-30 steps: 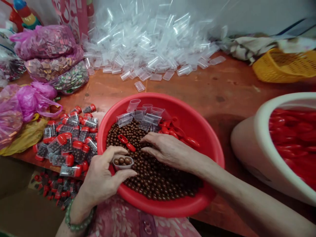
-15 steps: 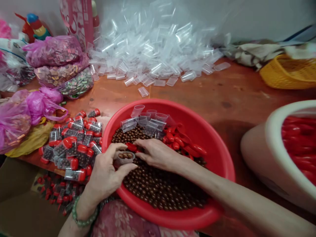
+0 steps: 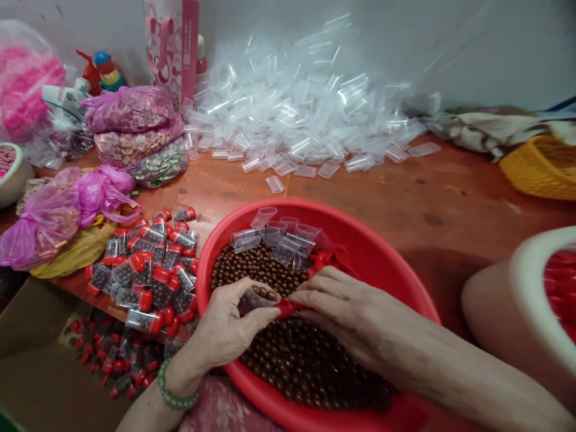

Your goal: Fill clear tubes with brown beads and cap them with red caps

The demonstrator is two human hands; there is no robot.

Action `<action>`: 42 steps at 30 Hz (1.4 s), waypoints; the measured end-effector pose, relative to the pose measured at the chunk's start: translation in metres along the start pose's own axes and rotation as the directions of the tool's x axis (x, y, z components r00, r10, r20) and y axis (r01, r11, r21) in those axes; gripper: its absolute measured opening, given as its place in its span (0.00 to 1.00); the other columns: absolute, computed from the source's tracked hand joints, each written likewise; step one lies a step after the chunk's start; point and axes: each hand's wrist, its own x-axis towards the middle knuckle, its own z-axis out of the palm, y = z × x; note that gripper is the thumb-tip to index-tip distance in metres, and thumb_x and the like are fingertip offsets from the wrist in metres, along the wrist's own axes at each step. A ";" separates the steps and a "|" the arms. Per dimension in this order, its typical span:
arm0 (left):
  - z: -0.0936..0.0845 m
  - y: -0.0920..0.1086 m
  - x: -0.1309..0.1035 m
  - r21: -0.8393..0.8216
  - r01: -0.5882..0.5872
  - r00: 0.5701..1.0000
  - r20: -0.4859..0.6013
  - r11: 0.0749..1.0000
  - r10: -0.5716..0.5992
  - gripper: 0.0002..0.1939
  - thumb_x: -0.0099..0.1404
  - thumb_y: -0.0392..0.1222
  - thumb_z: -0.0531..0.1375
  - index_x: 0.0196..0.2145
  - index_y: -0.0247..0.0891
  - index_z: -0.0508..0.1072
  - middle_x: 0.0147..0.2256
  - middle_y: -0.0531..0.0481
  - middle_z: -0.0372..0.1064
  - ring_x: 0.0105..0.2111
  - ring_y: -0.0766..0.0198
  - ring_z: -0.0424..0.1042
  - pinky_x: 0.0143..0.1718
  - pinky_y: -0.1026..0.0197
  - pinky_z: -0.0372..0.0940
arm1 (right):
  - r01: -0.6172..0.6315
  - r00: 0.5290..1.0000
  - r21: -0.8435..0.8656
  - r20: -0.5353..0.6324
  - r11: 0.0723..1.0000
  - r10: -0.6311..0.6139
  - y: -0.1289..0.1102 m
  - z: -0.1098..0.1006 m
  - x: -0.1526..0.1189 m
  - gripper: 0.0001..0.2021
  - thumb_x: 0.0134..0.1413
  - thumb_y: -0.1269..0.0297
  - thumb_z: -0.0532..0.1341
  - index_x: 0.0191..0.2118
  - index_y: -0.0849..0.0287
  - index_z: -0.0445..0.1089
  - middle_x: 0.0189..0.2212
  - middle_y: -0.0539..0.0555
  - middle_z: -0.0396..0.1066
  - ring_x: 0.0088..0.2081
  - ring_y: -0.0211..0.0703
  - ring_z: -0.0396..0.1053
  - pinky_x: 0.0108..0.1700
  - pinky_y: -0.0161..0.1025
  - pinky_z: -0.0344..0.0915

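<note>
My left hand [image 3: 231, 327] is closed round a small clear plastic container [image 3: 252, 300] with brown balls [image 3: 264, 292] in its mouth. A red cap [image 3: 284, 308] is pinched in the fingers of my right hand [image 3: 342, 306], right at the container's rim; whether it touches the rim I cannot tell. Both hands are over a red basin [image 3: 378, 240] holding a heap of brown balls [image 3: 310, 366]. Inside the basin, several clear containers [image 3: 285, 249] lie toward the back, and more red caps [image 3: 333, 258] show partly behind my right hand.
Filled, red-capped containers [image 3: 153, 264] are piled left of the basin; more lie in a cardboard box [image 3: 36, 342] below. Clear containers [image 3: 306, 120] heap against the wall. A white bucket [image 3: 499, 300] of red caps stands right, a yellow basket [image 3: 535, 168] behind it. Pink bags [image 3: 135, 111] lie at left.
My right hand has brought the red cap round to the right side of the container's mouth. The container in my left hand has tilted. The camera view has shifted.
</note>
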 end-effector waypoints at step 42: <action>-0.005 -0.005 0.001 -0.221 0.153 0.949 0.304 0.963 -0.081 0.15 0.64 0.51 0.59 0.34 0.35 0.63 0.25 0.56 0.60 0.23 0.73 0.59 0.24 0.68 0.56 | -0.206 0.774 0.739 -0.279 0.642 0.569 -0.016 0.019 0.012 0.10 0.52 0.60 0.66 0.41 0.52 0.76 0.36 0.52 0.78 0.35 0.42 0.76 0.38 0.35 0.73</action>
